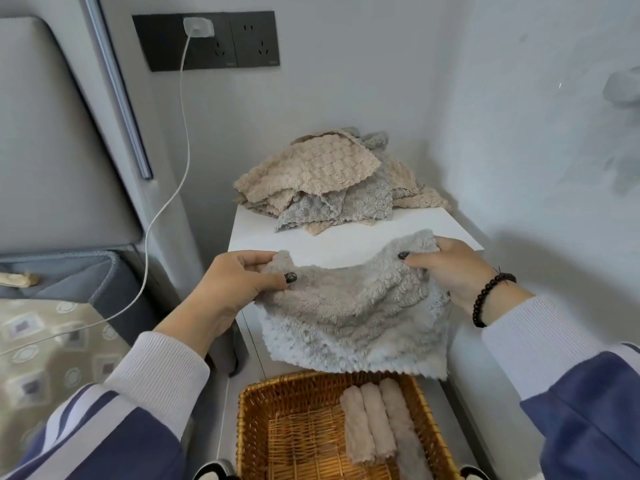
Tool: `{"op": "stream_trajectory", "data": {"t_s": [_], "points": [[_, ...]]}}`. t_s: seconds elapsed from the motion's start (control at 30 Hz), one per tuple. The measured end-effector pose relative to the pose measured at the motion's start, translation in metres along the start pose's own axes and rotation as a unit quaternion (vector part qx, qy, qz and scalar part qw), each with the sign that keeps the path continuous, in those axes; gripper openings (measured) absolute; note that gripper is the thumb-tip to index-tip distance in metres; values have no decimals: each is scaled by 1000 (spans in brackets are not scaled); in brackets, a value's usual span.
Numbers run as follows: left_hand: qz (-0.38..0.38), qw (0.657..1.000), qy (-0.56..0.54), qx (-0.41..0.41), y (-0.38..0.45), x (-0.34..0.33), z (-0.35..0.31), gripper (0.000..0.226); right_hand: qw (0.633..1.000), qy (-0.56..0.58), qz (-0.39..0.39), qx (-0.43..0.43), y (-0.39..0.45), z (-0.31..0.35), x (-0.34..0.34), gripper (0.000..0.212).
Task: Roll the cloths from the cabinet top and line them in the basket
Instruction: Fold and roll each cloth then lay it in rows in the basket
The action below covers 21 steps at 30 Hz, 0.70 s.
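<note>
We hold a fluffy grey cloth (349, 306) by its upper corners, left hand (235, 285) and right hand (453, 268) each pinching one, above the white tabletop's (346, 245) front edge. Unrolled beige and grey cloths (329, 178) pile at its back edge; three rolled beige cloths (377, 424) line the woven wicker basket (256, 427) below.
</note>
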<state>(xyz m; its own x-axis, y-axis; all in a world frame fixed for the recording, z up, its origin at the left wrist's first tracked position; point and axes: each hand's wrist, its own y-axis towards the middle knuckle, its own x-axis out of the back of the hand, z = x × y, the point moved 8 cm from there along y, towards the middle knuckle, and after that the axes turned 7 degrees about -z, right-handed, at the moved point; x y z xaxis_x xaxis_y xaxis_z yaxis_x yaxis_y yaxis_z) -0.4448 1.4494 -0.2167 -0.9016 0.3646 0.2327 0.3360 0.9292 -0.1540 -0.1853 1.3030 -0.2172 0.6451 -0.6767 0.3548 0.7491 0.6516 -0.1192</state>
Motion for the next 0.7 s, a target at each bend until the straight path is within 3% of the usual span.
{"op": "stream_trajectory", "data": {"t_s": [0.1, 0.2, 0.37, 0.57, 0.63, 0.7], "points": [[-10, 1000, 28, -1, 8, 4, -2, 29, 998, 56, 24, -17, 5, 1, -6, 42], [-7, 999, 33, 11, 16, 3, -2, 18, 999, 46, -11, 1, 11, 7, -3, 25], [-37, 999, 3, 30, 25, 5, -5, 17, 996, -49, -30, 74, 21, 26, -8, 19], [-143, 979, 124, -76, 43, 26, -20, 23, 978, -175, -54, 103, 37, 27, -9, 12], [-171, 967, 158, -107, 47, 33, -26, 20, 978, -165, -94, 85, 43, 25, 0, 9], [-183, 960, 174, -120, 52, 37, -31, 23, 992, -78, -94, 35, 50, 19, 3, 11]]}}
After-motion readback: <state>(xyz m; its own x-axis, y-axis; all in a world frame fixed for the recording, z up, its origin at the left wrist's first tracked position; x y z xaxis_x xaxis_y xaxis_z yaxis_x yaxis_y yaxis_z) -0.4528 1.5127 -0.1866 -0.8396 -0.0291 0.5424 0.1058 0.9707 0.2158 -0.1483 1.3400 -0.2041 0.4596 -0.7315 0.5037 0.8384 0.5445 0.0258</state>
